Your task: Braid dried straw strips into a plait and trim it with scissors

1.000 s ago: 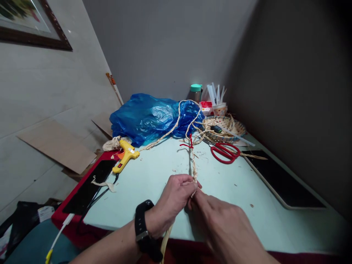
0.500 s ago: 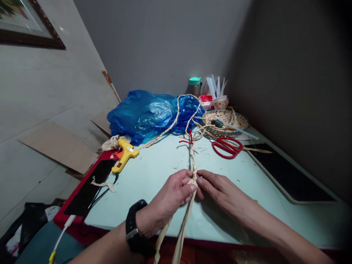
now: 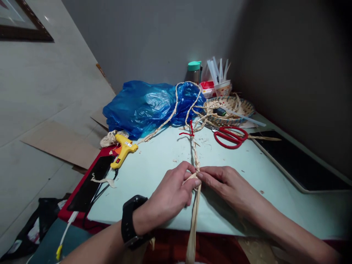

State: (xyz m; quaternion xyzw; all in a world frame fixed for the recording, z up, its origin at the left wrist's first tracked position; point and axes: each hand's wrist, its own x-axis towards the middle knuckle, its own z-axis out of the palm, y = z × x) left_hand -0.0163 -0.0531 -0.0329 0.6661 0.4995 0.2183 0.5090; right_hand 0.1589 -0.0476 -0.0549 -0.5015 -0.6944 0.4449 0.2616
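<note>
A pale straw-coloured braid (image 3: 195, 156) runs down the middle of the table, with a red tie (image 3: 191, 131) around its far part. My left hand (image 3: 176, 187), a black watch on its wrist, pinches a strand at the braid's near end between thumb and fingers. From the right, my right hand (image 3: 220, 179) grips the same end with thumb and forefinger, touching the left fingertips. One long flat strand (image 3: 194, 220) hangs from there over the table's front edge. Part of the weave is hidden behind the fingers.
Red-handled scissors (image 3: 231, 137) and a dark flat tablet-like panel (image 3: 299, 161) lie to the right. At left is a yellow glue gun (image 3: 124, 150). Behind are a blue plastic bag (image 3: 148, 106), a woven basket (image 3: 247, 110), a cup of white sticks (image 3: 222, 88) and a green-lidded bottle (image 3: 194, 71).
Both hands stay at the braid's near end, and the left has turned slightly with its fingers more bent. A second hanging strand by the left wrist is now mostly hidden. The view has shifted.
</note>
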